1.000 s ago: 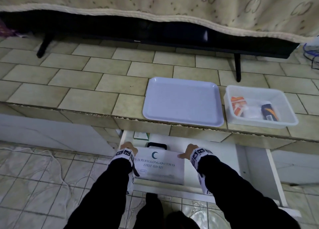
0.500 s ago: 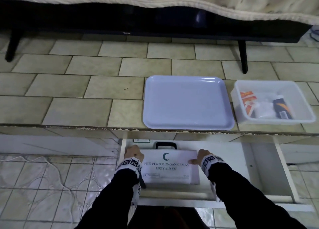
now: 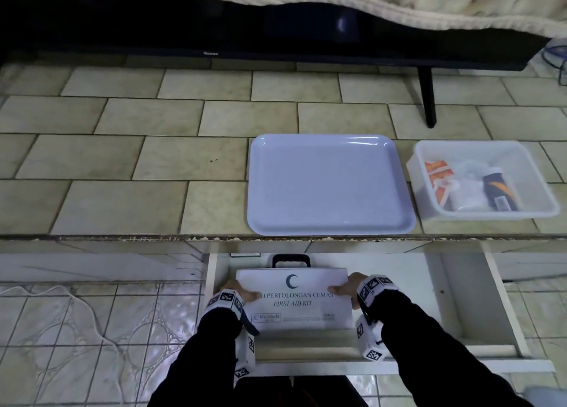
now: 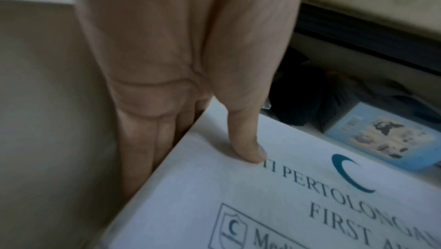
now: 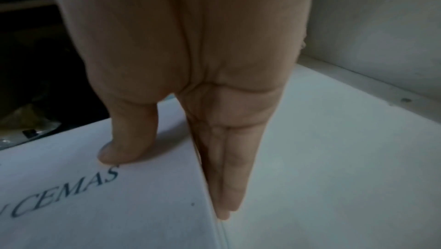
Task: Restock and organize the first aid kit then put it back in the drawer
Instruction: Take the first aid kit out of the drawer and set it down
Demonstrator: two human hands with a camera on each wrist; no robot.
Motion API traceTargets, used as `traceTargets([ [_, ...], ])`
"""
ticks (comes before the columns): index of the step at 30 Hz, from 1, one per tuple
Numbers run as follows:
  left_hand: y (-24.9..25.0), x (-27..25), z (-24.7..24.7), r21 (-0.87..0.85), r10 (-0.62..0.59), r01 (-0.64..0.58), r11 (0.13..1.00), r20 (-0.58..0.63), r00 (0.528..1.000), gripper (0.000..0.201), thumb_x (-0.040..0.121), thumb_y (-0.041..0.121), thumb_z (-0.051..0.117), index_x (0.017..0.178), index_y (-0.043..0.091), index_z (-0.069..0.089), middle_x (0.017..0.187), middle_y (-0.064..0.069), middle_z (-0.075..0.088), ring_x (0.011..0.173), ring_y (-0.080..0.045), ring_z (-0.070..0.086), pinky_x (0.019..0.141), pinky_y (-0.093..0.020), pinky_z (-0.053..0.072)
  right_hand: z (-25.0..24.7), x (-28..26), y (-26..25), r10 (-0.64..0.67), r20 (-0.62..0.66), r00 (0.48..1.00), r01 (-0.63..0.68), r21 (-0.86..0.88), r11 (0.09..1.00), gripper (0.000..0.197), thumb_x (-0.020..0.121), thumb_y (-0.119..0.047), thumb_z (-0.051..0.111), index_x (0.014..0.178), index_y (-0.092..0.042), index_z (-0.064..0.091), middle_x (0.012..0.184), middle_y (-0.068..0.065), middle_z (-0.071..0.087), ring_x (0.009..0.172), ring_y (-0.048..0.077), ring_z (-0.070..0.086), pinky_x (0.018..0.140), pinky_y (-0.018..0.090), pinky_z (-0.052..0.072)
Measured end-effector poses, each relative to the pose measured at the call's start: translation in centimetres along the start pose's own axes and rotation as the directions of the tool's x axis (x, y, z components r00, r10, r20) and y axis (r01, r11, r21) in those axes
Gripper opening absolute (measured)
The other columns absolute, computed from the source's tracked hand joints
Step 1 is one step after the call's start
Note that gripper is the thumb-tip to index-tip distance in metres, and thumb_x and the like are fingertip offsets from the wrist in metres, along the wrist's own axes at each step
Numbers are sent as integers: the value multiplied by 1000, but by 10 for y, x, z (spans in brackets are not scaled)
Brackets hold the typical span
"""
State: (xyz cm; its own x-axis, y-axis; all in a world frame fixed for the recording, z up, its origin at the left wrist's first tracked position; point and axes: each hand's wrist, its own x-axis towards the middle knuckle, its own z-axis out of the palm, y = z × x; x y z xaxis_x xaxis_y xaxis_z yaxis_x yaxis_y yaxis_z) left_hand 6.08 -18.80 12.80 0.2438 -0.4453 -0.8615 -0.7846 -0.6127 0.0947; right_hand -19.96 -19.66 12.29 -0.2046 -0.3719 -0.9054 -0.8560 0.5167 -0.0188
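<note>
White and flat, the rectangular first aid kit case with a black handle [image 3: 294, 302] is lying in the open white drawer [image 3: 460, 299], gripped at both short ends. The left hand [image 3: 237, 290] is pinching its left edge, thumb on the lid, straight fingers [image 4: 143, 149] down the side. The right hand [image 3: 349, 287] is mirroring that on the opposite edge, fingers [image 5: 226, 168] flat against the side.
</note>
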Motion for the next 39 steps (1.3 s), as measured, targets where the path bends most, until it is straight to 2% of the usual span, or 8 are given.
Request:
traceTargets([
  [12, -2, -63, -35, -19, 176, -179, 984, -92, 980, 74, 69, 61, 65, 124, 12, 53, 117, -7, 62, 106, -18, 59, 84, -15, 46, -26, -66, 12, -187, -77, 979, 202, 388, 899, 65, 70, -41, 78, 107, 10, 61, 105, 23, 68, 94, 34, 68, 86, 47, 55],
  [16, -16, -98, -36, -111, 216, -250, 962, -248, 944, 53, 82, 38, 68, 125, 9, 56, 131, -10, 57, 117, -24, 54, 95, -27, 43, -24, -91, 31, -285, -120, 951, 309, 414, 857, 86, 40, -64, 79, 88, 6, 65, 97, 26, 70, 91, 38, 69, 84, 53, 53],
  [18, -27, -114, -33, -108, 206, -243, 964, -278, 938, 56, 82, 41, 67, 125, 9, 54, 132, -10, 55, 119, -24, 53, 97, -28, 43, -21, -106, 38, -319, -131, 939, 345, 396, 851, 79, 45, -63, 78, 86, 3, 65, 97, 23, 71, 90, 36, 70, 84, 50, 54],
  [21, -44, -130, -26, -147, 191, -249, 957, -324, 927, 66, 73, 50, 72, 125, 12, 55, 131, -8, 57, 117, -25, 54, 97, -31, 44, -15, -125, 47, -359, -141, 923, 385, 393, 835, 106, 23, -74, 76, 91, 6, 64, 96, 20, 71, 88, 33, 70, 82, 49, 56],
  [26, -70, -170, -23, -188, 204, -308, 933, -430, 880, 60, 74, 47, 72, 123, 17, 58, 129, -7, 58, 117, -25, 54, 98, -33, 43, -5, -169, 46, -404, -232, 885, 463, 341, 818, 56, 69, -51, 74, 86, 2, 64, 96, 19, 71, 84, 30, 71, 80, 44, 58],
  [32, -94, -224, -58, -263, 84, -257, 930, -528, 845, 66, 76, 50, 69, 122, 6, 53, 128, -13, 56, 116, -30, 53, 86, -34, 40, -6, -228, 18, -534, -269, 802, 597, 324, 733, 30, 83, -40, 66, 88, -11, 62, 90, 6, 68, 83, 22, 67, 79, 34, 58],
  [36, -108, -237, -100, -292, 23, -252, 923, -611, 791, 76, 69, 57, 72, 121, 4, 55, 127, -15, 57, 113, -31, 54, 88, -34, 42, -17, -258, -20, -578, -390, 717, 690, 274, 671, 34, 82, -40, 67, 90, -7, 60, 77, 0, 62, 64, 10, 60, 42, 16, 50],
  [39, -111, -241, -137, -269, 45, -285, 920, -651, 758, 71, 73, 54, 70, 121, 4, 54, 126, -15, 57, 102, -28, 53, 82, -33, 40, -25, -270, -55, -577, -471, 667, 725, 232, 649, 39, 78, -41, 70, 82, -4, 57, 83, 8, 62, 59, 16, 58, 35, 16, 44],
])
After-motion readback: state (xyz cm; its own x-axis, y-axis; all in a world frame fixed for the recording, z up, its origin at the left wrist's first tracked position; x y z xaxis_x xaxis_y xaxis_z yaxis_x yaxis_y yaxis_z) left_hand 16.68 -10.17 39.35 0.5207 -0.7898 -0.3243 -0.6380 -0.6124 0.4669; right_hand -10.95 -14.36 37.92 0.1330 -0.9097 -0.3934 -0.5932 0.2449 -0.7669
